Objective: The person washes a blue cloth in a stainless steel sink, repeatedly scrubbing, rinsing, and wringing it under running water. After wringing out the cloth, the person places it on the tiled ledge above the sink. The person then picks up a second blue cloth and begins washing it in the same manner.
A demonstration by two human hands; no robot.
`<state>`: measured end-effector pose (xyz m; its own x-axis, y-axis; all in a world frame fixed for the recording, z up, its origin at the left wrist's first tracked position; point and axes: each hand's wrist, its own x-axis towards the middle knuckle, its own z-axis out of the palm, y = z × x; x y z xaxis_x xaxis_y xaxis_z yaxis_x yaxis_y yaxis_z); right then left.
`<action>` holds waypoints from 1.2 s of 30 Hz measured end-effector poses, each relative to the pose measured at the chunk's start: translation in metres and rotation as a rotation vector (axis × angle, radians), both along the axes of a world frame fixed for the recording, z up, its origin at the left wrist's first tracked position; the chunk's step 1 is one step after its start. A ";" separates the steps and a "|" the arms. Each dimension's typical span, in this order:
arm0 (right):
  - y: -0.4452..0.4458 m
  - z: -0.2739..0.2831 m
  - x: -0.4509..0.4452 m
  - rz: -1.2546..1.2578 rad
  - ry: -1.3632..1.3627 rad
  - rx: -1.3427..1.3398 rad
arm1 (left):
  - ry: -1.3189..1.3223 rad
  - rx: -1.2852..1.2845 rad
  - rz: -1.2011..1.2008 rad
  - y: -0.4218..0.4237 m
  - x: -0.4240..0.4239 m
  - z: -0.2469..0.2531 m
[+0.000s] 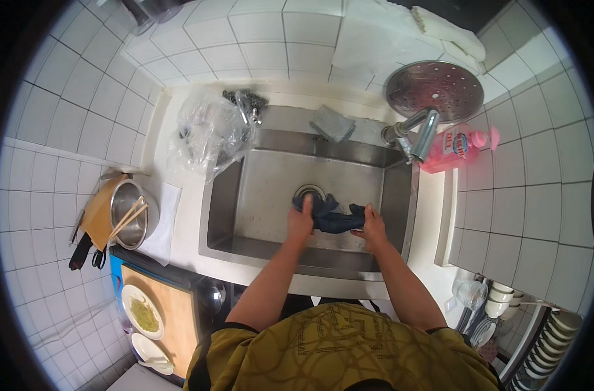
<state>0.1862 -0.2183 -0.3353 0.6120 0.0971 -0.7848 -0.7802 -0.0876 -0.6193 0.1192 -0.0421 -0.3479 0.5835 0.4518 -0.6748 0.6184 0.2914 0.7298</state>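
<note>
A dark blue cloth (337, 222) stretches between my two hands above the floor of a stainless steel sink (267, 185). My left hand (301, 220) grips one end, thumb on top, close to the round drain (310, 189). The other end is pinched in my right hand (373, 228), nearer the sink's right wall. Part of the cloth bunches up past my left thumb and partly covers the drain. Over the far right corner stands a metal faucet (425, 134).
Behind the sink lie a grey folded cloth (332, 123) and a clear plastic bag (214, 129). A pink soap bottle (456, 149) and a perforated metal disc (435, 92) stand right of the faucet. At left are a steel pot (129, 215) with chopsticks and a plate of food (143, 312).
</note>
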 end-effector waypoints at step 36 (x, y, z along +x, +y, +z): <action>0.074 0.239 -0.136 1.066 -0.910 0.465 | -0.652 -0.877 0.101 -0.006 -0.089 0.078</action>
<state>0.0497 -0.1439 -0.0958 0.3453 0.9372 0.0488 0.1875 -0.0180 -0.9821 0.0301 -0.0482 -0.2696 0.9324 0.0312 -0.3600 0.1332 0.8965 0.4225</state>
